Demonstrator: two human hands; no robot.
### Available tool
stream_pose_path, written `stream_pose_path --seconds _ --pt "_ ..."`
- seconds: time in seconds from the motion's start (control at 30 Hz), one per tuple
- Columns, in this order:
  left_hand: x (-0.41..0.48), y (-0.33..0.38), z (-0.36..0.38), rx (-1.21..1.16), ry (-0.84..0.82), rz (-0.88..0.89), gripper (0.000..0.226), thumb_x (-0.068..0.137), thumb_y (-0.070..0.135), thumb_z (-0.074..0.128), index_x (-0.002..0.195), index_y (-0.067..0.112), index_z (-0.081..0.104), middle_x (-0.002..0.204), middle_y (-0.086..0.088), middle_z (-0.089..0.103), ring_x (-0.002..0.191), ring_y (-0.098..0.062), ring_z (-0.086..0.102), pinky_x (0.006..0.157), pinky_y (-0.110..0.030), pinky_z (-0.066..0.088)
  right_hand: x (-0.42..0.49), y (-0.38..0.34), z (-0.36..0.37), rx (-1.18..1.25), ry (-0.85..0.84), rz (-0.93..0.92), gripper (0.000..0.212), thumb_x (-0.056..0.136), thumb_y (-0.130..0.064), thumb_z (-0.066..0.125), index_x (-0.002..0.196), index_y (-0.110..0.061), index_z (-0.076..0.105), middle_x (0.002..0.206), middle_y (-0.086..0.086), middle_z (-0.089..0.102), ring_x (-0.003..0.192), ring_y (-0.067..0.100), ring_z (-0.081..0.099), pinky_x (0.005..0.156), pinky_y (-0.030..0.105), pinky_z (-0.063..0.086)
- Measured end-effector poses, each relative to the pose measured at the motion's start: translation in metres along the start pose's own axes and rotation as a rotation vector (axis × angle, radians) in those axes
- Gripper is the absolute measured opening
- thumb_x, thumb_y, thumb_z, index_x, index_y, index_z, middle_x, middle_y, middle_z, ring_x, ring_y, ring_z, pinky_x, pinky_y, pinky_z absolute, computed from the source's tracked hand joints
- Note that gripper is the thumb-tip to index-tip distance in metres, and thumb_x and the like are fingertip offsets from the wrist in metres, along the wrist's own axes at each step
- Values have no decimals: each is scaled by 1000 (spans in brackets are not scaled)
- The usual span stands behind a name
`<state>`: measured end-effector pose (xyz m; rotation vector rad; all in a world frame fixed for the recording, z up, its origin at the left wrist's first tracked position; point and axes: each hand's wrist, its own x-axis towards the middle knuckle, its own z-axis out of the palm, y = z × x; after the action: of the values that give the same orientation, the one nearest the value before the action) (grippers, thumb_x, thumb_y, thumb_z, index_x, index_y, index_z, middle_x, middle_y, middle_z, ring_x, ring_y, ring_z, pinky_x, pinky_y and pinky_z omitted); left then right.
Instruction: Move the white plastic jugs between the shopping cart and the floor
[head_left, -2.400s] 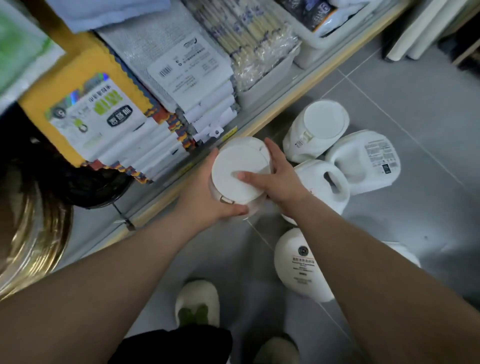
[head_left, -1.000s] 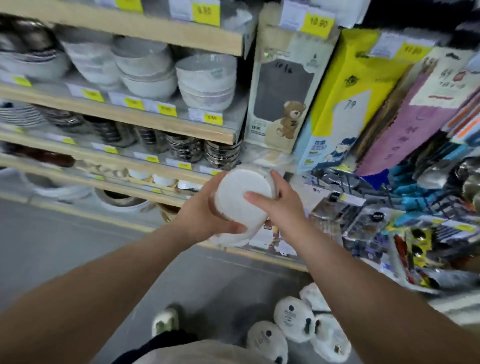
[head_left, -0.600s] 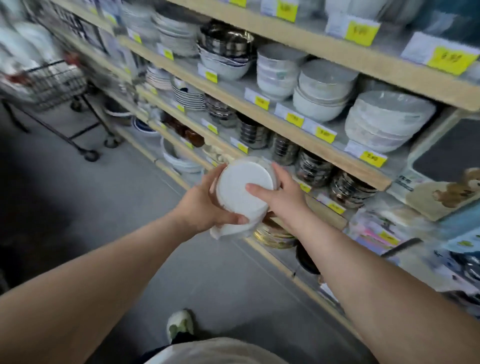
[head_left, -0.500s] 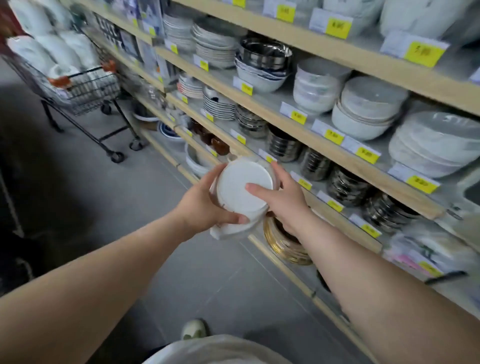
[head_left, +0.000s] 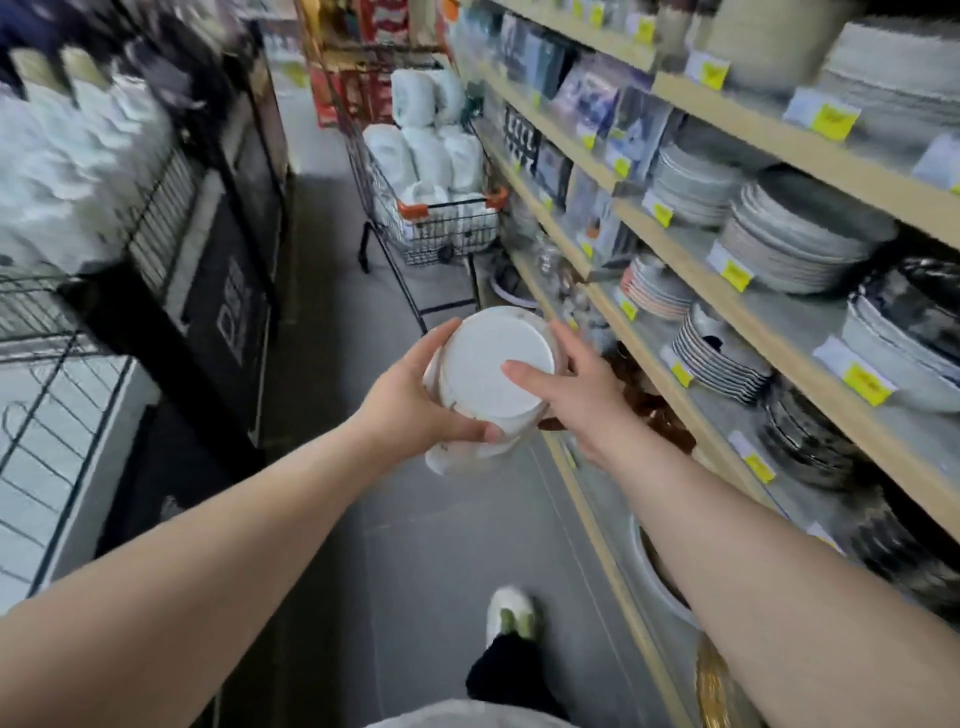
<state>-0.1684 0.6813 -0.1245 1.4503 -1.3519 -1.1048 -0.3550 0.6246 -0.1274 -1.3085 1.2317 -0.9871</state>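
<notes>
The jug (head_left: 493, 382) sat between both hands, the cart (head_left: 431, 208) lay ahead down the aisle, loaded with jugs, shelves (head_left: 727, 312) on the right.

Grey floor (head_left: 332, 249), shopping cart (head_left: 439, 228) standing on it, white jugs (head_left: 431, 156) piled inside
</notes>
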Motion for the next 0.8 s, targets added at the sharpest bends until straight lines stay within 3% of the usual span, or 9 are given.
stream_pose_path --seconds 0.17,0.23,0.37,0.53,0.6,0.73,0.8 --pt "88 -12 -57 37 170 -28 121 35 36 94 137 54 33 133 16 52 125 -12 48 106 -40 44 126 -12 53 11 -155 -45 90 65 -37 86 143 -38 41 139 -13 50 122 13 52 96 48 51" --pt "127 -13 -79 27 222 -45 121 39 29 96 140 51 32 134 14 52 125 -12 49 106 -38 44 178 -20 74 10 -207 -45 90 64 -38 86 142 -39 41 137 -13 51 120 13 53 95 49 52" --pt "198 -11 -125 0 337 -48 116 51 16 94 143 46 31 135 14 50 125 -11 48 95 -24 44 273 -47 117 10 -308 -80 90 64 -35 87 142 -34 43 134 -13 54 121 10 53 100 36 49" --pt "267 -17 -194 10 449 -68 116 45 27 95 139 55 31 138 15 48 128 -15 45 100 -35 48 365 -76 185 47 -453 -96 85 71 -25 84 144 -31 42 129 -15 56 119 9 55 91 30 52" --pt "296 -21 -224 17 469 -63 114 49 23 94 140 54 32 138 15 46 128 -14 44 91 -26 51 401 -82 212 55 -477 -98 87 70 -27 84 144 -33 40 129 -16 55 120 10 54 87 29 53" --pt "364 -34 -295 48 469 -48 113 54 19 93 142 52 31 139 14 45 128 -15 43 95 -29 47 479 -93 272 57 -503 -102 88 70 -32 84 144 -39 38 125 -25 52 123 16 53 94 45 53" --pt "403 -38 -332 63 440 -33 112 55 17 93 143 49 30 139 13 45 127 -14 44 87 -21 45 518 -102 302 74 -474 -109 87 70 -33 84 144 -40 38 117 -32 48 123 15 51 95 46 53"
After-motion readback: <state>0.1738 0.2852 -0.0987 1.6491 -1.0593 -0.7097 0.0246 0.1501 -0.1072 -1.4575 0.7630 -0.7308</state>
